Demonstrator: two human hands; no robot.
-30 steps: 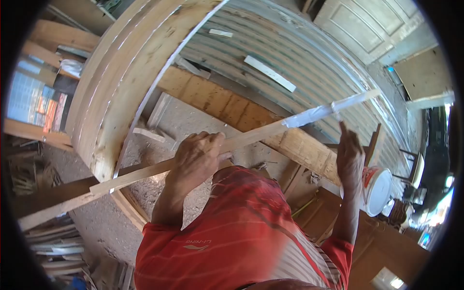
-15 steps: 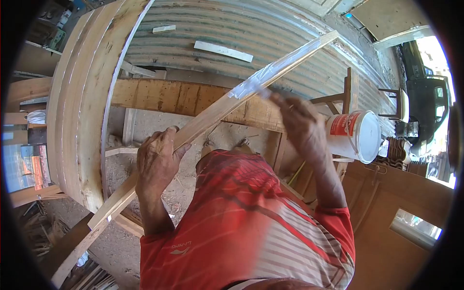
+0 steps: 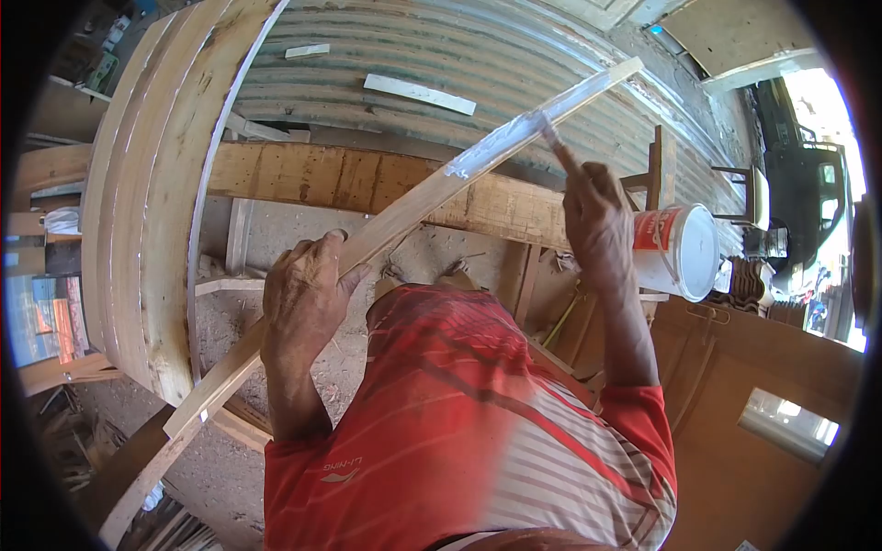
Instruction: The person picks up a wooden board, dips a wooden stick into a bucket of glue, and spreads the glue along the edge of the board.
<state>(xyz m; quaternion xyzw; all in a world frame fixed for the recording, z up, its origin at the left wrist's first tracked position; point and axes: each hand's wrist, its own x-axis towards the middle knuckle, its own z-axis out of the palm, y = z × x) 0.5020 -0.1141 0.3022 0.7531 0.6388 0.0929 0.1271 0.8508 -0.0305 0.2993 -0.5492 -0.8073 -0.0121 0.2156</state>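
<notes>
- Two hands work at one strip (image 3: 395, 223), which slants across the front of the person, its near end by the lower corner of the stack (image 3: 138, 202) and its far end over the metal sheet (image 3: 354, 57).
- The left hand (image 3: 306, 286) is closed round the strip, on its bare length, thumb along the edge facing the person; this grip appears to steady it.
- The right hand (image 3: 597, 220) has its fingers curled in, with a slim brown length (image 3: 566, 159) reaching out to the strip's edge. Whether that is the index finger or a tool, and so whether the fingers hold anything, I cannot tell.
- Done, as far as shows: a white coat (image 3: 496, 147) covers much of the far half of the upper face, thick and ragged at its near limit, thinner toward the far end.
- Not done: the far tip looks bare, and so does everything from the coat's ragged limit back to the near end. I would judge the face about part-way coated; the underside is hidden.
- Around it: the beam (image 3: 303, 174) passes below the strip; the bucket (image 3: 694, 253) sits near the beam's right end; a long offcut (image 3: 420, 95) and a short offcut (image 3: 307, 51) lie toward the metal sheet's left edge.
</notes>
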